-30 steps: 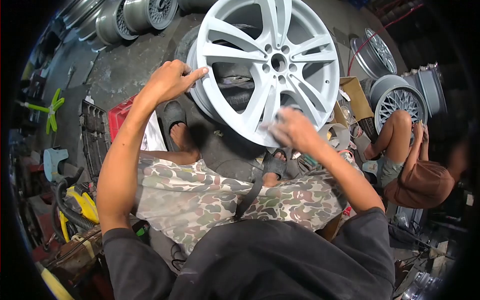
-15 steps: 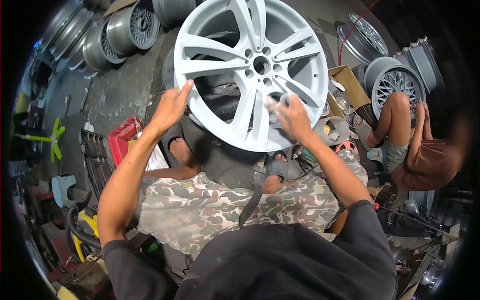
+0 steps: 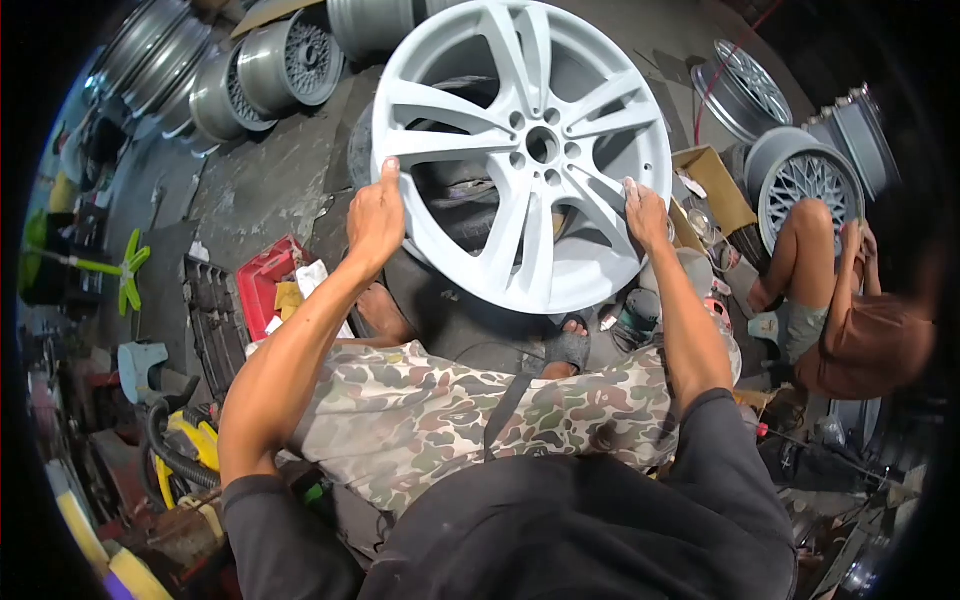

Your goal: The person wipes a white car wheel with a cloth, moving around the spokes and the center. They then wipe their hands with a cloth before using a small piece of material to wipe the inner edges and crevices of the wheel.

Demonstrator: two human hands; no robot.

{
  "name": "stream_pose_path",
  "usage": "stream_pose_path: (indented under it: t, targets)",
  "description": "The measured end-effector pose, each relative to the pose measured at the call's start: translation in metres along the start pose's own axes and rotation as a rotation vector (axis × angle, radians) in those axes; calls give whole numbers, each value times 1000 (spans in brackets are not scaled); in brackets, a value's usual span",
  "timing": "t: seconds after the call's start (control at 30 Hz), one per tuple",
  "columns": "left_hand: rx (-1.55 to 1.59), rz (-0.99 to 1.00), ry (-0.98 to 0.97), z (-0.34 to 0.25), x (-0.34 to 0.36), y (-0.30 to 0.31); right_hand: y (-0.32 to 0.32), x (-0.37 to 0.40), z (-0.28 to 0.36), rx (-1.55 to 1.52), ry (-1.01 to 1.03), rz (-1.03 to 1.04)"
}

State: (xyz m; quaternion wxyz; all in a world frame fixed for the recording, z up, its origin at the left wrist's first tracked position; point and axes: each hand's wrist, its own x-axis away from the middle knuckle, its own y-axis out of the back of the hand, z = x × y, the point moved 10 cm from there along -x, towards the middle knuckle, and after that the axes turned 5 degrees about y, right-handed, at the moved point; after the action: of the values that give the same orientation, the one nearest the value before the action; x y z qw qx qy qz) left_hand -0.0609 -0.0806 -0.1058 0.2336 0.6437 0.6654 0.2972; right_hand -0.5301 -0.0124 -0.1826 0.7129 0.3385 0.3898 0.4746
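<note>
In front of me, a pale grey wheel rim (image 3: 541,122) with split spokes is tilted face up toward me. My left hand (image 3: 378,218) grips its left edge, thumb on the face and fingers out of sight behind. On the opposite edge, my right hand (image 3: 648,215) is closed round the rim, its thumb tip whitened as if by dust. Through the gaps between spokes, a dark tyre (image 3: 470,228) shows underneath. Whether the rim rests on it is hidden.
Several silver wheels (image 3: 290,70) line the back left. More stand at right, including a mesh-spoked wheel (image 3: 800,190) by a seated person (image 3: 865,340). A red crate (image 3: 262,290) sits left of my legs; an open cardboard box (image 3: 725,195) lies right of the rim.
My right hand has left the lower spokes and moved right to the rim's edge, closing round it. The left hand stays at the left edge. The whole view has shifted slightly.
</note>
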Motion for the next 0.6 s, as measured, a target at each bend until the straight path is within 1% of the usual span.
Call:
stream_pose_path:
  t: [0.1,0.13,0.2,0.23,0.3,0.37,0.4,0.43,0.47,0.53,0.57,0.6]
  targets:
    - [-81,-70,6,3,-18,8,-7,1,-4,-20,-52,31]
    - [-96,-34,-17,-1,-28,11,-8,5,3,-18,-39,45]
    - [-169,-24,-18,-3,-58,20,-5,22,15,-25,-112,82]
    - [-190,1,-58,-9,-76,23,-8,30,20,-31,-121,107]
    - [-258,38,-60,-26,-102,36,-16,52,30,-31,-110,137]
    - [-246,-26,-97,-33,-133,42,-23,72,42,-76,-111,170]
    - [-227,-78,-112,-40,-138,46,-25,81,47,-120,-121,186]
    - [-225,-82,-109,-45,-139,47,-27,87,52,-164,-130,196]
    - [-211,-88,-108,-50,-142,48,-27,86,52,-165,-127,197]
    - [-205,-82,-107,-57,-142,47,-19,83,74,-226,78,174]
    - [-206,-100,-128,-59,-140,48,-23,80,70,-123,44,265]
    - [-205,-124,-147,-60,-137,53,-16,74,81,-125,45,272]
